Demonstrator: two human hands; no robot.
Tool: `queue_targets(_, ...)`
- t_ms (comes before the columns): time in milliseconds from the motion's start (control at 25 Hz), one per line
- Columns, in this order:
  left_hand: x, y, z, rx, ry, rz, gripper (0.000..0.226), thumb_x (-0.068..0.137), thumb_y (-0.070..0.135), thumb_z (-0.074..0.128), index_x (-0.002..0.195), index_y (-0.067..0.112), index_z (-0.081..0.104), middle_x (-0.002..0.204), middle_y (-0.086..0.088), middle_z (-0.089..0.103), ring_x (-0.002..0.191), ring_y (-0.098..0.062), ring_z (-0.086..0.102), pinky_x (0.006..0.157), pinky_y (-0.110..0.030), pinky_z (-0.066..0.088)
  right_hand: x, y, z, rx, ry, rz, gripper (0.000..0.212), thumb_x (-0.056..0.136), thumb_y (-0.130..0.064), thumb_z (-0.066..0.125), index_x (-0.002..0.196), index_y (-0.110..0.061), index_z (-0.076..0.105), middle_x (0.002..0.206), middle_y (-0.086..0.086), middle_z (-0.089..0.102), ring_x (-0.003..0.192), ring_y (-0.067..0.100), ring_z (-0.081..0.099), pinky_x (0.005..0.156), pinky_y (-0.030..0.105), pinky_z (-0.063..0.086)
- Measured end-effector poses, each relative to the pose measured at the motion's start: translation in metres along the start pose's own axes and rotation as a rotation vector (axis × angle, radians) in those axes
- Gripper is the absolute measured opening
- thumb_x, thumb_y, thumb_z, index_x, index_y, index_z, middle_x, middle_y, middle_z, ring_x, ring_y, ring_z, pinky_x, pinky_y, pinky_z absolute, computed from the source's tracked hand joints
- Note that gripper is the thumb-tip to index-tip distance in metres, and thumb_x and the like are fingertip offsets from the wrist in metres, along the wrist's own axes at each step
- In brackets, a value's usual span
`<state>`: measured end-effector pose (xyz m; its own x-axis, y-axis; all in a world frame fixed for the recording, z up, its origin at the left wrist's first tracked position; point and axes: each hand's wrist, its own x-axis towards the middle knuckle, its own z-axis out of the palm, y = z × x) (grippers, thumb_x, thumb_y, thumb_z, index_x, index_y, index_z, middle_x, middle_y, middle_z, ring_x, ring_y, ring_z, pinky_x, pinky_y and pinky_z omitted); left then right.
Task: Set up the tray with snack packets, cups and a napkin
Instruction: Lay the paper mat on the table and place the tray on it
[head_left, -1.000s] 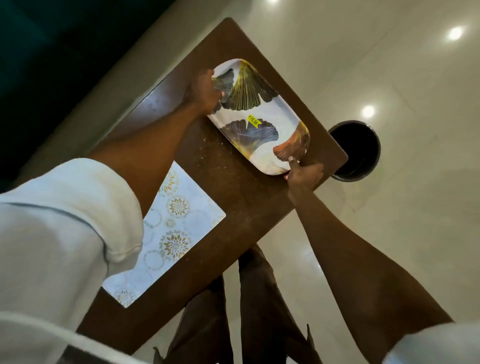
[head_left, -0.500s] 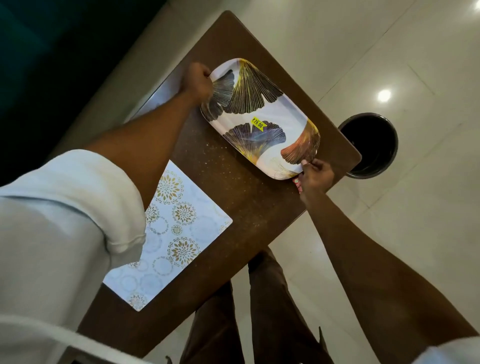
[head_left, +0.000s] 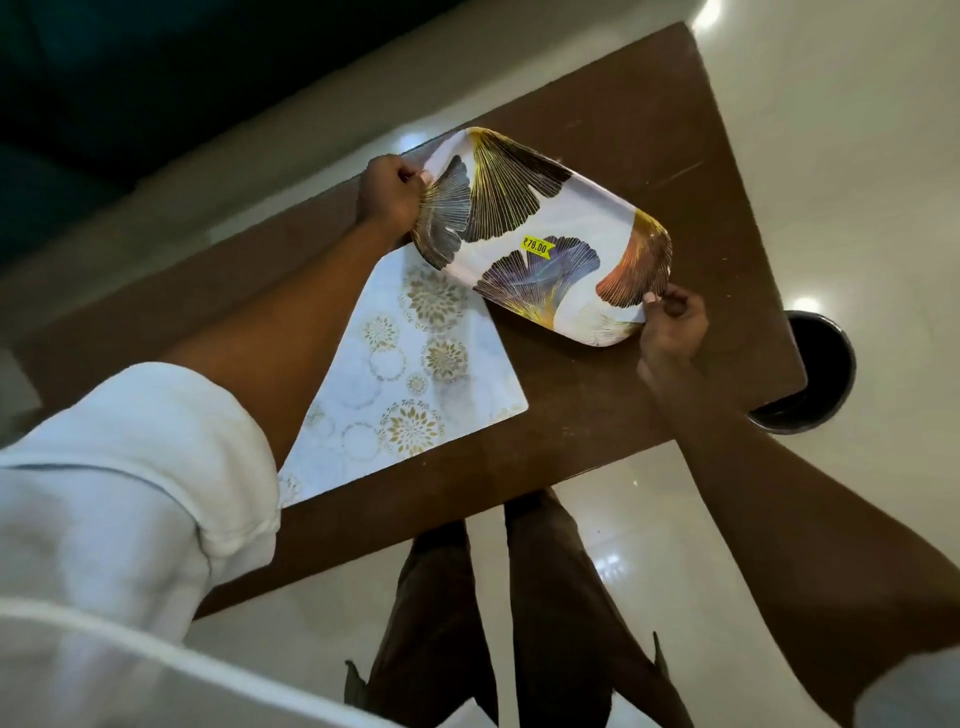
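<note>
A white oblong tray (head_left: 582, 208) printed with gold, black and purple fan leaves and a yellow price sticker is held over the brown wooden table (head_left: 649, 415). My left hand (head_left: 387, 195) grips its far left end. My right hand (head_left: 672, 325) pinches its near right corner. The tray's left end overlaps the top corner of a white placemat (head_left: 410, 374) with gold floral circles. The tray holds nothing. No snack packets, cups or napkin are in view.
A dark round bin (head_left: 810, 384) stands on the glossy pale floor just past the table's right edge. My legs (head_left: 519, 623) are at the table's near edge. A dark area lies beyond the table at upper left.
Both hands have carried the tray toward the placemat, and its left end now overlaps the mat's corner. The view has swung, so the table fills more of the frame.
</note>
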<state>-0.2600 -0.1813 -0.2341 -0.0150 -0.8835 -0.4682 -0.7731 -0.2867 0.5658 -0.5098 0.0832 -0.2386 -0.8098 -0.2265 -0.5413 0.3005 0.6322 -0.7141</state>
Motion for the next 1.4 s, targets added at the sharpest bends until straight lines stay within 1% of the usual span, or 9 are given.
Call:
queue_targets(80,-0.008,-0.039,-0.027,-0.091,0.053,-0.080,0.021,0.097,0.020,0.069,0.104,0.002,0.077,0.112,-0.015,0.077,0.099,-0.022,0.070,0.094,-0.036,0.055,-0.011,-0.015,0.024,-0.051,-0.063,-0.075,0.033,0.093,0.000,0.071,0.125,0.007,0.063,0.097,0.013,0.065,0.091,0.020,0.061,0.082,0.029,0.055)
queue_targets(240,-0.049,-0.119,-0.071,-0.229,0.089,-0.221,0.022,0.098,0.016,0.068,0.108,-0.001,0.075,0.113,-0.018,0.076,0.100,-0.023,0.069,0.096,-0.040,0.058,-0.038,-0.021,0.062,-0.202,-0.159,-0.291,0.033,0.091,-0.008,0.073,0.122,0.002,0.070,0.114,0.016,0.074,0.098,0.016,0.066,0.070,0.004,0.052)
queue_targets(360,-0.085,-0.196,-0.115,-0.264,0.131,-0.328,0.022,0.098,0.021,0.066,0.110,0.004,0.074,0.113,-0.016,0.076,0.107,-0.033,0.071,0.093,-0.050,0.060,-0.083,-0.004,0.106,-0.237,-0.265,-0.341,0.033,0.091,-0.010,0.072,0.122,0.002,0.072,0.115,0.019,0.075,0.100,0.020,0.069,0.082,0.020,0.058)
queue_targets(440,-0.109,-0.245,-0.133,-0.245,0.178,-0.371,0.023,0.099,0.023,0.065,0.112,0.005,0.073,0.116,-0.015,0.075,0.109,-0.033,0.071,0.093,-0.049,0.061,-0.111,0.010,0.132,-0.256,-0.321,-0.319,0.032,0.092,-0.007,0.071,0.122,0.002,0.071,0.115,0.020,0.074,0.102,0.025,0.070,0.088,0.031,0.060)
queue_targets(560,-0.146,-0.294,-0.136,-0.277,0.216,-0.414,0.026,0.100,0.019,0.064,0.116,-0.001,0.071,0.118,-0.020,0.073,0.111,-0.036,0.070,0.094,-0.049,0.059,-0.138,0.032,0.149,-0.287,-0.402,-0.267,0.031,0.093,-0.005,0.070,0.123,0.003,0.070,0.112,0.021,0.073,0.098,0.024,0.068,0.088,0.036,0.059)
queue_targets(800,-0.195,-0.358,-0.147,-0.381,0.198,-0.515,0.027,0.101,0.015,0.064,0.118,-0.005,0.067,0.118,-0.025,0.070,0.110,-0.040,0.069,0.091,-0.057,0.059,-0.181,0.062,0.170,-0.292,-0.491,-0.212,0.031,0.095,-0.002,0.067,0.125,0.005,0.066,0.103,0.015,0.069,0.088,0.024,0.067,0.078,0.035,0.057)
queue_targets(920,-0.206,-0.374,-0.147,-0.391,0.195,-0.531,0.028,0.101,0.017,0.064,0.117,-0.006,0.066,0.118,-0.025,0.070,0.109,-0.040,0.070,0.091,-0.056,0.060,-0.194,0.072,0.173,-0.327,-0.491,-0.204,0.028,0.095,-0.003,0.067,0.122,0.003,0.068,0.104,0.018,0.070,0.094,0.028,0.067,0.082,0.040,0.058)
queue_targets(1120,-0.219,-0.379,-0.133,-0.469,0.194,-0.552,0.025,0.101,0.013,0.063,0.114,-0.009,0.063,0.116,-0.029,0.068,0.107,-0.044,0.070,0.087,-0.059,0.060,-0.188,0.069,0.170,-0.360,-0.491,-0.210,0.029,0.096,-0.005,0.068,0.125,-0.001,0.068,0.109,0.017,0.071,0.097,0.028,0.068,0.076,0.033,0.059)
queue_targets(1400,-0.224,-0.372,-0.132,-0.512,0.198,-0.586,0.026,0.102,0.011,0.062,0.118,-0.009,0.062,0.113,-0.027,0.067,0.106,-0.045,0.071,0.081,-0.059,0.062,-0.186,0.062,0.175,-0.401,-0.479,-0.191,0.027,0.096,-0.006,0.069,0.123,-0.006,0.070,0.118,0.020,0.073,0.108,0.034,0.071,0.083,0.036,0.062)
